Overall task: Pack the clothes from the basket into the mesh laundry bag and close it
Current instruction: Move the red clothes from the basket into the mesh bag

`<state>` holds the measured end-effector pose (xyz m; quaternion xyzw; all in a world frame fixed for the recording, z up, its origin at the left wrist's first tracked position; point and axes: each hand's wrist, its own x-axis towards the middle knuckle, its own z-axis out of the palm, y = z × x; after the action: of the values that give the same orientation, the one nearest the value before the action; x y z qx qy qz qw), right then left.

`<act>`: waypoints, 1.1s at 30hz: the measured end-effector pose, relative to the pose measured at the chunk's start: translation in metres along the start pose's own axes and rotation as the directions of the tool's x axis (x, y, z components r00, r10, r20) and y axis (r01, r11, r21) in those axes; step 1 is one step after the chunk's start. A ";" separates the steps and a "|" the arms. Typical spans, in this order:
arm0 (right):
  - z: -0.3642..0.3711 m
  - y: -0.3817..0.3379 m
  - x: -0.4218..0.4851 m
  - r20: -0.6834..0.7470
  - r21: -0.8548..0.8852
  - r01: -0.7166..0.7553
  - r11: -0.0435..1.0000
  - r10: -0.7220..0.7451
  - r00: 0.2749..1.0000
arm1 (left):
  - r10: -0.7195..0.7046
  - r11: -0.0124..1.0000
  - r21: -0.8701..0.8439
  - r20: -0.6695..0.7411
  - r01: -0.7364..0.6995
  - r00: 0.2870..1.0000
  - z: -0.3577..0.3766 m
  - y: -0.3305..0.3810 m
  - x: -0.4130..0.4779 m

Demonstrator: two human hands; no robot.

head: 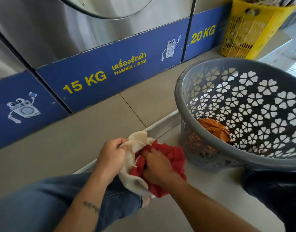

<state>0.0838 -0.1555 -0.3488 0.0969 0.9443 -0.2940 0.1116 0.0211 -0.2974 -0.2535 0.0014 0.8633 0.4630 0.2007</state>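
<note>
Two hands busy, both just left of the grey basket (pixel 210 154). Left hand (pixel 111 158) closed, pinching rim of cream mesh bag (pixel 135 178), holding mouth up. Right hand (pixel 158 166) curled around red garment (pixel 173 154), pushing it into bag. Step judged: stuffing, mid-task. Orange garment (pixel 214 129) left in basket bottom. Bag long axis running from mouth, nearest the washers, back toward the knees. Next: release, reach into basket for orange piece; keep mouth open.
</note>
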 end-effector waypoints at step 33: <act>-0.032 0.047 0.006 0.089 0.629 -0.404 0.664 0.455 0.886 | -0.013 1.000 0.025 -0.212 0.018 0.977 0.008 0.018 0.013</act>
<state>0.0849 -0.0986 -0.3494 0.3593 0.7434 -0.5547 0.1027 0.0085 -0.2787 -0.2479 -0.0521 0.8859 0.4475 0.1110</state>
